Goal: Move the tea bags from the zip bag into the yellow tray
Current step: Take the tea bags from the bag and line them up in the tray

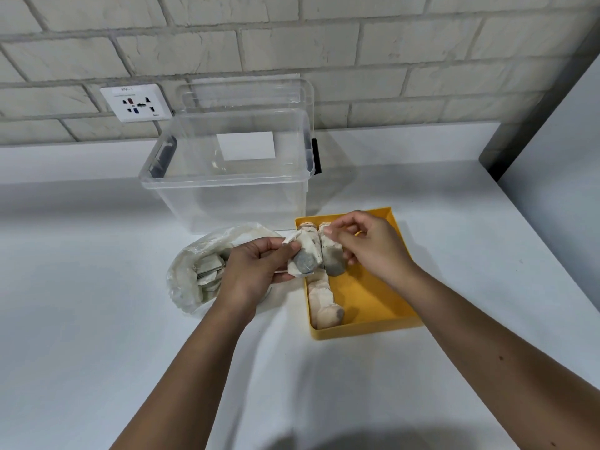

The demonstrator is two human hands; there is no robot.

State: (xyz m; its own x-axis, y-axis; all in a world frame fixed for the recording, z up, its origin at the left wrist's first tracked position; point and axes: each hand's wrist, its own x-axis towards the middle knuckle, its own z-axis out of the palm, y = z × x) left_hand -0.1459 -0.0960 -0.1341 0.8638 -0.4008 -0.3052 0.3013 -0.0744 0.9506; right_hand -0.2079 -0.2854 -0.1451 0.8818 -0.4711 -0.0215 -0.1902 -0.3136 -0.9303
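A clear zip bag (191, 271) lies on the white counter, with several tea bags (209, 266) still inside. My left hand (250, 271) is just right of it and grips one tea bag (303, 256) over the left edge of the yellow tray (373, 297). My right hand (367, 241) hovers over the tray and pinches the top of a second tea bag (332, 258), which hangs down. More tea bags (324, 303) lie along the tray's left wall. The tray's right part is bare.
An open clear plastic storage box (227, 177) stands right behind the zip bag and tray, its lid leaning on the brick wall. A wall socket (136, 102) sits at the left. A grey panel (558, 151) borders the counter at the right.
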